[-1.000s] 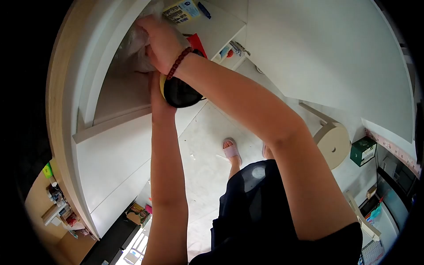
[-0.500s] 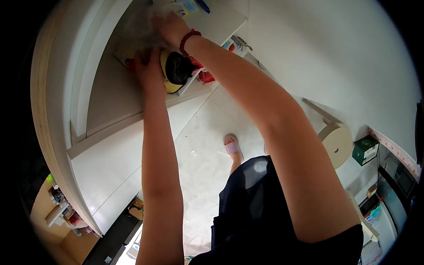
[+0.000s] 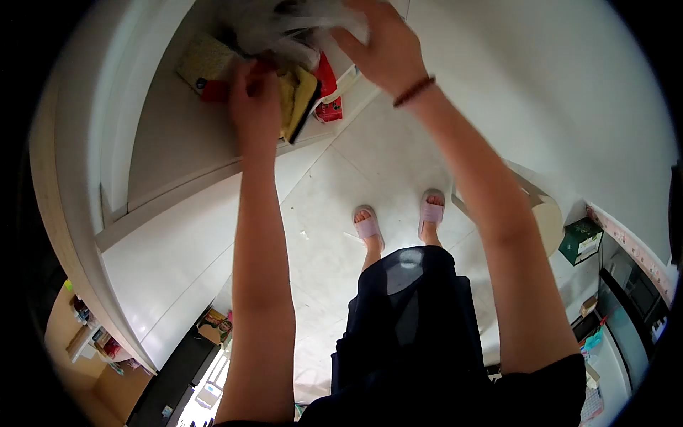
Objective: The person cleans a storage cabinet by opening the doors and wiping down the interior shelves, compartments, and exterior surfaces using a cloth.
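Translucent bag is pinched in right hand above cabinet shelf, left hand is blurred beside yellow-and-black item there, grip can't be told; bag is best kept taut, clear of item.

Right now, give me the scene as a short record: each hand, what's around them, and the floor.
Left hand: over the shelf, beside the yellow-and-black item; grip blurred
Right hand: fingers at the edge of the translucent plastic bag; grip unclear
Right wrist: dark red bracelet
Nearby: red packet
Floor: pale, with two feet in pink slippers
Bag contents: cannot tell
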The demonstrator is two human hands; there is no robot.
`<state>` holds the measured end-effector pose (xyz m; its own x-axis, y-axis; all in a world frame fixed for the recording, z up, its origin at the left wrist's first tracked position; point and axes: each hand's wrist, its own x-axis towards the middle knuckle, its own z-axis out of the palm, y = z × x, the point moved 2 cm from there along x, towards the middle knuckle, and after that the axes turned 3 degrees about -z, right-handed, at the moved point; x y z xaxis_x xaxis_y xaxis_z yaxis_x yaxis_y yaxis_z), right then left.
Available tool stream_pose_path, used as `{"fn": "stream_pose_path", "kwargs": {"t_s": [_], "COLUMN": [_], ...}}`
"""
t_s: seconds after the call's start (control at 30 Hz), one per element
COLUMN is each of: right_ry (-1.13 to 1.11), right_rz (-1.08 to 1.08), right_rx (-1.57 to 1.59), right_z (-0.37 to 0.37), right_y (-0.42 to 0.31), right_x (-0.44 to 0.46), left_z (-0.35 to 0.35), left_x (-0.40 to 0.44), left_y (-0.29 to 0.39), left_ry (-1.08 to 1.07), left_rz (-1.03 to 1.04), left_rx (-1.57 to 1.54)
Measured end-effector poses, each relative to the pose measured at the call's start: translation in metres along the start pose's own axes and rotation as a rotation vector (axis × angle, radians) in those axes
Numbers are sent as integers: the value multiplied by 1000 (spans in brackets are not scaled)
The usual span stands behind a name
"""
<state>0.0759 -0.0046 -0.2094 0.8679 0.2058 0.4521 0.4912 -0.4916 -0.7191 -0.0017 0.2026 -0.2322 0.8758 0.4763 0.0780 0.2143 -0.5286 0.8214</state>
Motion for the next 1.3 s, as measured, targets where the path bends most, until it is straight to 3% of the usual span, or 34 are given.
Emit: {"fn": "stream_pose_path", "kwargs": {"t_s": [0.07, 0.17, 0.23, 0.3, 0.37, 0.4, 0.5, 0.53, 0.57, 0.63, 0.67, 0.77, 0.8, 0.9, 0.93, 1.07, 1.17, 1.2, 1.3], "right_ry": [-72, -514, -407, -468, -486, -736, -896, -697, -679, -644, -505, -462, -233, -46, 39, -18, 23, 140, 4], "right_rz": [166, -37, -308, -320, -398, -295, -241, -376, -339, -265, -273, -78, -89, 223, 62, -319, -153, -33, -245], "right_rx": [-17, -159, -199, -351, -488, -620, -732, -742, -675, -546, -473, -210, -120, 28, 0, -60, -18, 26, -117], "right_z": [22, 49, 73, 103, 112, 121, 125, 132, 132, 129, 120, 85, 82, 60, 54, 49, 42, 35, 26], "right_y": [24, 18, 16, 33, 41, 46, 39, 49, 50, 49, 48, 42, 49, 43, 38, 15, 7, 6, 3], "right_x": [-42, -75, -86, -85, -73, -60, -33, -36, -35, -32, -32, -34, -44, -49, -49, -51, -48, -46, -51], "left_z": [-9, -14, -9, -7, -4, -3, 0, 4, 5, 7, 10, 21, 26, 38, 38, 28, 16, 12, 5], "left_x": [-31, -80, -107, -120, -124, -123, -107, -98, -91, -83, -81, -68, -62, -50, -49, -58, -61, -58, -58], "left_y": [7, 10, 2, -6, -17, -23, -40, -48, -44, -42, -41, -46, -56, -74, -69, -35, -16, -17, -8], "left_ry": [-2, -85, -189, -263, -265, -248, -228, -186, -146, -105, -49, 71, 97, 125, 124, 253, 310, 344, 289], "left_rz": [82, -55, -207, -333, -310, -287, -272, -222, -172, -385, -457, -499, -533, -578, -584, -522, -435, -395, -286], "left_rx": [8, 17, -66, -60, -60, -54, -4, 42, 89, -53, -135, -529, -661, -886, -930, -648, -521, -512, -457]}}
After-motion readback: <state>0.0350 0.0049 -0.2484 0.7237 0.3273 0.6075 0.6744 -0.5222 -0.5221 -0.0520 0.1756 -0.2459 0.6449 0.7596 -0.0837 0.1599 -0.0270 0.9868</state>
